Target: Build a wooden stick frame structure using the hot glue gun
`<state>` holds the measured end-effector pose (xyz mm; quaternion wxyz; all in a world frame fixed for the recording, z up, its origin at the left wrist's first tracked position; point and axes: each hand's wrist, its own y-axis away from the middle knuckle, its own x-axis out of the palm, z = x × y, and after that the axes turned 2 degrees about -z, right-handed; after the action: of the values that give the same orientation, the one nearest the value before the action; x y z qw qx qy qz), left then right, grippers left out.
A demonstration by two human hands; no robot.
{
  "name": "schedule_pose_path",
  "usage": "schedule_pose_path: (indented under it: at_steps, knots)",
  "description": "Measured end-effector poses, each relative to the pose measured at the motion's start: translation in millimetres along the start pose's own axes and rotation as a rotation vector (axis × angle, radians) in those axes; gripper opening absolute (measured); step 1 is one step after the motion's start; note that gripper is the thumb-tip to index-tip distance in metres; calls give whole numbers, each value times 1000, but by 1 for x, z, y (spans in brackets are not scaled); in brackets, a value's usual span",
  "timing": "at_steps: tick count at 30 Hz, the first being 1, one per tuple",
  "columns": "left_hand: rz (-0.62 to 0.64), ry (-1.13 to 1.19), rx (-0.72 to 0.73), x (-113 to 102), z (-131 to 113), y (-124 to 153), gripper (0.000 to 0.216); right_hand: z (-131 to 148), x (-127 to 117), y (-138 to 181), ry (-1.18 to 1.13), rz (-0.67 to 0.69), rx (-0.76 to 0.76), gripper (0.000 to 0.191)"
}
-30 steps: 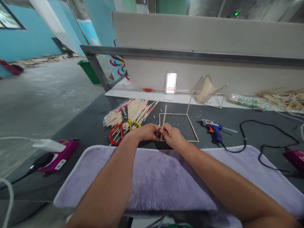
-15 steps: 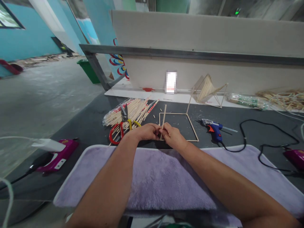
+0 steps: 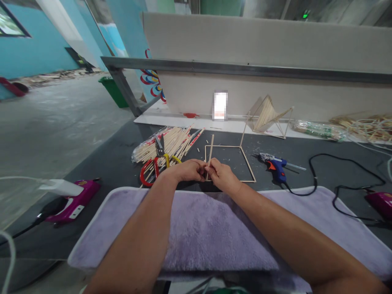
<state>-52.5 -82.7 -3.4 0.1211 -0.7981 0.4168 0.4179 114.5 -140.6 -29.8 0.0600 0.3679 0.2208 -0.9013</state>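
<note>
R hand (image 3: 223, 174) pinches stick (image 3: 211, 147) at frame's (image 3: 248, 164) 8 o'clock corner; L hand (image 3: 190, 170) alongside, grip unclear. Scissors (image 3: 160, 152) 9 o'clock of hands, glue gun (image 3: 277, 166) approx. 3.

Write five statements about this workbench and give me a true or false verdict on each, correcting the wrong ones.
1. The right hand holds a thin upright stick. True.
2. The left hand is far from the right hand. False: the two are close together.
3. The scissors lie on the pile of sticks. True.
4. The glue gun is mostly yellow. False: it is mostly blue.
5. The square frame lies left of the glue gun. True.
</note>
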Motion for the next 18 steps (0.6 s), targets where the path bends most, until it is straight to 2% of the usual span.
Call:
schedule_pose_path:
  at_steps: [18]
  knots:
    - [9, 2, -7, 2, 1, -1, 13, -2, 2, 0, -10, -6, -34, 9]
